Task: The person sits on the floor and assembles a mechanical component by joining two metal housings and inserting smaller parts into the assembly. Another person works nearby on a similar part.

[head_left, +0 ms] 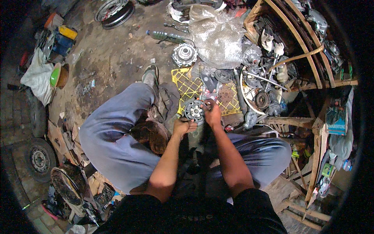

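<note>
Between my legs, both hands hold a round, dark grey metal part (194, 110) with a slotted, spoked face, which looks like a clutch hub. My left hand (184, 126) grips its lower left rim, the fingers curled beneath. On the upper right rim, the fingers and thumb of my right hand (211, 112) are closed around the edge. A yellow plastic crate (186, 81) with a lattice surface lies just beyond. On it rest a brownish perforated disc (226, 94) and a dark ring-shaped part (224, 75). Fine detail inside the held part is too small to tell.
A toothed silver hub (184, 54) stands beyond the crate, near a plastic bottle (169, 36) and bubble wrap (216, 35). At right, a round tray (244, 91) brims with metal parts beside a wooden frame (317, 156). Wheels, including a small tyred wheel (40, 160), lie around.
</note>
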`<state>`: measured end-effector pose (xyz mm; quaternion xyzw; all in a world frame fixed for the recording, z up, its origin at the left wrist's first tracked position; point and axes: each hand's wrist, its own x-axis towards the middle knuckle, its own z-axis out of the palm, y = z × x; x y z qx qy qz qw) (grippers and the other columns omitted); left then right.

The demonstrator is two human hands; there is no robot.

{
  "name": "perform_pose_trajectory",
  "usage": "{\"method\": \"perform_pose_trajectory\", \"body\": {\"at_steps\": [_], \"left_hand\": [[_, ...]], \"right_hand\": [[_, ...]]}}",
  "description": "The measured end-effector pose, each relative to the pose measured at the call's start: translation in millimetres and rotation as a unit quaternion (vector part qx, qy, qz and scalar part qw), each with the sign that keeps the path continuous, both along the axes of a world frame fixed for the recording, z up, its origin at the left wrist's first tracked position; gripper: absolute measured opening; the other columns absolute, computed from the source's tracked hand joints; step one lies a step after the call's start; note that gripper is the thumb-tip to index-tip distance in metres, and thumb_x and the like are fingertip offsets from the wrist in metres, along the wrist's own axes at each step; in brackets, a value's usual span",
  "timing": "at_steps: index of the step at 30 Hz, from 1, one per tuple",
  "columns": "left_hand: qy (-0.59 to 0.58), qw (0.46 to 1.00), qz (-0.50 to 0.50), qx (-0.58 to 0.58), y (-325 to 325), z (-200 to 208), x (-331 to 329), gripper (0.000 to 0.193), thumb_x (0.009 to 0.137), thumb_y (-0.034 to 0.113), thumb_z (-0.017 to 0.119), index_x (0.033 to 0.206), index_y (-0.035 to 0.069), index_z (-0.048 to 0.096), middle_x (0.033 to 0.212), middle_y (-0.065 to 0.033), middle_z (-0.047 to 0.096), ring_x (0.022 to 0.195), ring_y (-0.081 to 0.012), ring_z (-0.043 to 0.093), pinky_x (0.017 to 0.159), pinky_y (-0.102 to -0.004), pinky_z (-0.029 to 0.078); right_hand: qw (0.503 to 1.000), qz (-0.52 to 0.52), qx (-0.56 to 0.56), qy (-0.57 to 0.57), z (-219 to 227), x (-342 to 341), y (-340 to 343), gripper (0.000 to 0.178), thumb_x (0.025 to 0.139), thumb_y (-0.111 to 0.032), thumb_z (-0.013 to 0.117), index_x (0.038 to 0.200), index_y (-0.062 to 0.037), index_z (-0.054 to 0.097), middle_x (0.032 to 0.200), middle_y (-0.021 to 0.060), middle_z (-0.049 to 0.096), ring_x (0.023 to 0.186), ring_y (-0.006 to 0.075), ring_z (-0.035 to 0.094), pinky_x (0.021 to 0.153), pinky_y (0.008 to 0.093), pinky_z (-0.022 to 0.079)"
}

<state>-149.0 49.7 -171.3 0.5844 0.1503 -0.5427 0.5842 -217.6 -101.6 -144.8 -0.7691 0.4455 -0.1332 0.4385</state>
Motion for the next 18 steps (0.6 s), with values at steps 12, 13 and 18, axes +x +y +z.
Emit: {"method": "perform_pose_trajectory", "body": {"at_steps": [12, 13, 18], "left_hand": [[-0.021, 0.999, 0.01, 0.023, 2.5, -1.6, -3.4, 0.021, 0.088, 0.0, 0.054, 0.104, -0.014, 0.056, 0.095, -0.0287, 0.068, 0.079, -0.0335, 0.071, 0.069, -0.0385, 0.062], [-0.02, 0.999, 0.012, 0.028, 2.0, -1.2, -4.1, 0.021, 0.088, 0.0, 0.053, 0.104, -0.014, 0.057, 0.095, -0.0287, 0.068, 0.078, -0.0334, 0.071, 0.068, -0.0385, 0.062], [-0.025, 0.998, 0.015, 0.047, -3.8, 8.0, -0.2, 0.021, 0.089, 0.001, 0.053, 0.104, -0.013, 0.058, 0.092, -0.0276, 0.068, 0.073, -0.0329, 0.071, 0.064, -0.0377, 0.062]], "right_hand": [[0.999, -0.023, 0.026, 0.012, -10.5, -2.5, 3.2, 0.027, 0.077, -0.009, 0.076, 0.098, -0.0047, 0.061, 0.082, 0.0178, 0.068, 0.079, 0.0336, 0.068, 0.07, 0.0407, 0.051], [1.0, -0.025, 0.019, -0.001, -13.2, -3.4, 4.8, 0.027, 0.077, -0.01, 0.076, 0.099, -0.0051, 0.061, 0.08, 0.0174, 0.068, 0.076, 0.0311, 0.068, 0.069, 0.0397, 0.051], [0.999, -0.02, 0.0, -0.029, -19.5, -5.8, 4.6, 0.022, 0.079, -0.009, 0.075, 0.097, -0.006, 0.062, 0.078, 0.017, 0.067, 0.072, 0.0264, 0.067, 0.068, 0.0374, 0.051]]}}
